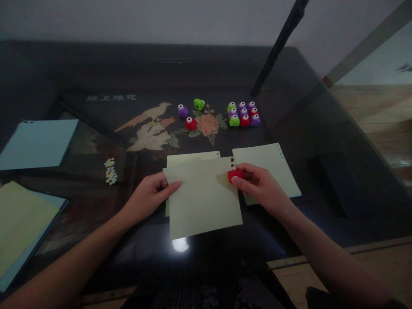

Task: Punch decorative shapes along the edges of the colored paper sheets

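Observation:
My left hand point(156, 192) pinches the left edge of a pale yellow sheet of paper point(202, 201), thumb on top. At the sheet's upper right edge, my right hand point(260, 184) grips a small red craft punch point(235, 175) between thumb and fingers. The punch sits around the paper's edge. Just above it, small dark shapes, one like a heart, show in the sheet's corner. Beneath lies another yellow sheet point(189, 159), partly covered. To the right, under my right hand, rests a stack of pale sheets point(264, 156) with small cut-outs along its right edge.
Several green, purple and red punches point(243, 115) stand grouped at the back right. Looser ones, a purple punch point(183, 110), a green punch point(199, 104) and a red punch point(191, 123), stand left of them. Paper bits point(110, 171) and blue paper point(40, 143) lie left. A dark pole point(277, 49) rises behind.

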Demonstrator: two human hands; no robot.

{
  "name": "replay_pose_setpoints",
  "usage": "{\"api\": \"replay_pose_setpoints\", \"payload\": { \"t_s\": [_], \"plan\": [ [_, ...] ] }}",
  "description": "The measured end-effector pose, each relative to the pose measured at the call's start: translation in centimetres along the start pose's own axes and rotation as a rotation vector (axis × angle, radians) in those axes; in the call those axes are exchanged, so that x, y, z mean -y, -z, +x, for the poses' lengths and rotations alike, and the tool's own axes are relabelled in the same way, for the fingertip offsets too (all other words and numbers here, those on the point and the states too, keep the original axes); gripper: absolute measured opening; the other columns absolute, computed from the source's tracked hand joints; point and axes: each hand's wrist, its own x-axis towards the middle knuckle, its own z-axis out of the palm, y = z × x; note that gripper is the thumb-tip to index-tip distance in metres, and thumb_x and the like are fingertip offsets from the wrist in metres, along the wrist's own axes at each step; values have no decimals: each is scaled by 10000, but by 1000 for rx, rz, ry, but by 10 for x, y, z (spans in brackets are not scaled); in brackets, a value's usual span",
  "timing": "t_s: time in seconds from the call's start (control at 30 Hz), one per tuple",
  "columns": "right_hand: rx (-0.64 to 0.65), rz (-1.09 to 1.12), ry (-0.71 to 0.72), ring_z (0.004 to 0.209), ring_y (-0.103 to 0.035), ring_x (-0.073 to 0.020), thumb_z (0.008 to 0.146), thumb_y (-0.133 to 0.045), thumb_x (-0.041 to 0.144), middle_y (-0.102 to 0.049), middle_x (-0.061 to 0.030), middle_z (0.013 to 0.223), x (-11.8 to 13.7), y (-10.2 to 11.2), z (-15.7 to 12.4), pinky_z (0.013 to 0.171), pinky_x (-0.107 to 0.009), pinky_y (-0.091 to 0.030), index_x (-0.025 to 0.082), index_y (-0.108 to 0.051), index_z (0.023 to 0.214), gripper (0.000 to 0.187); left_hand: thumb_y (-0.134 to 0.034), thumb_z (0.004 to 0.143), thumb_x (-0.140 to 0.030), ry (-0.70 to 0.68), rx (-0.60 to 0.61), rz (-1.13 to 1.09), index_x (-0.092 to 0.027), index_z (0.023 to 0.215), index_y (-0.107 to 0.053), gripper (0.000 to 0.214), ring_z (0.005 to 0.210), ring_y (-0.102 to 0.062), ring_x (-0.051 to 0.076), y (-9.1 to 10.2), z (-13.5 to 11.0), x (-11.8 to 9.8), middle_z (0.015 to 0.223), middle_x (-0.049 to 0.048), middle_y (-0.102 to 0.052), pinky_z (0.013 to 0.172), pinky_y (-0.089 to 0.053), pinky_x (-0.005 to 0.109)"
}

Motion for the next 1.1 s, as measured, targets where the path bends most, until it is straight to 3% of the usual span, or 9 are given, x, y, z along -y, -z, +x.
{"api": "replay_pose_setpoints", "payload": {
  "t_s": [0.2, 0.37, 0.77, 1.1],
  "plan": [
    [-4, 0, -1, 581, -527, -95, 739, -678, 336, -642, 3, 728, 0, -1, 0, 495, -228, -375, 179, -620, 888, 223, -611, 792, -371, -16, -10, -9, -181, 611, -530, 274, 475, -512, 120, 0, 0, 2, 520, -35, -545, 417, -398, 206],
    [-10, -6, -2, 576, -524, -96, 732, -680, 351, -640, 4, 722, 2, -1, 0, 488, -229, -369, 182, -620, 885, 236, -603, 800, -376, 3, 25, -65, -175, 715, -593, 218, 521, -534, 125, 0, 0, 2, 574, -31, -571, 464, -427, 215],
    [-2, -42, -15, 593, -523, -99, 747, -665, 360, -631, 2, 724, 4, -2, -1, 519, -235, -384, 177, -609, 877, 231, -612, 793, -360, 2, 12, -27, -176, 657, -562, 234, 500, -516, 121, 0, 0, -1, 543, -37, -544, 453, -423, 214],
    [13, -43, -13, 609, -533, -109, 750, -669, 362, -627, -3, 736, 1, 0, 0, 539, -241, -388, 175, -610, 878, 234, -602, 800, -349, 13, 40, -72, -174, 724, -599, 191, 526, -550, 123, -1, 0, 0, 583, -29, -594, 467, -444, 209]
  ]
}}
